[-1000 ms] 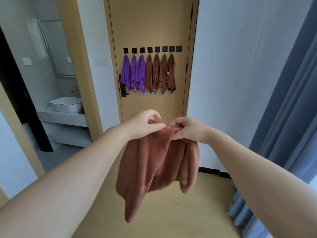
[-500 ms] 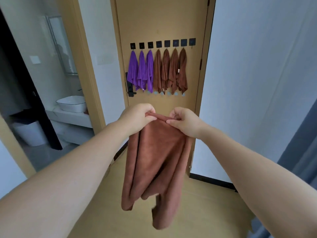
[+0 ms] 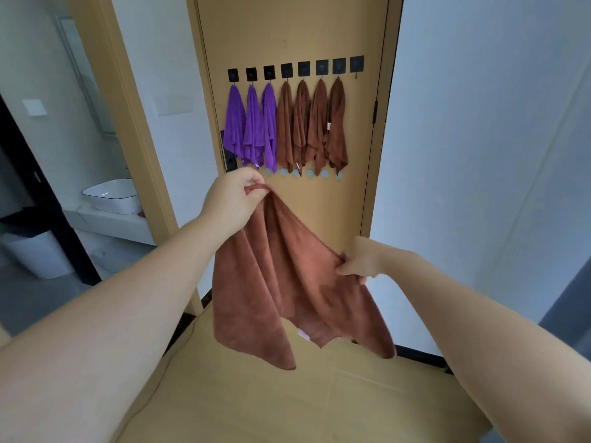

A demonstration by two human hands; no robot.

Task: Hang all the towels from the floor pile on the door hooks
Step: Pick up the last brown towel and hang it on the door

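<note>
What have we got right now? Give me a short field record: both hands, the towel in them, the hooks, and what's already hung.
left hand: pinches the top corner of the held towel
right hand: pinches its edge, lower than the left
held towel: brown, spread between both hands, hanging above the floor
hooks: eight black, in a row on the door
hung: three purple towels on the left, then four brown towels
free hook: rightmost, bare
</note>
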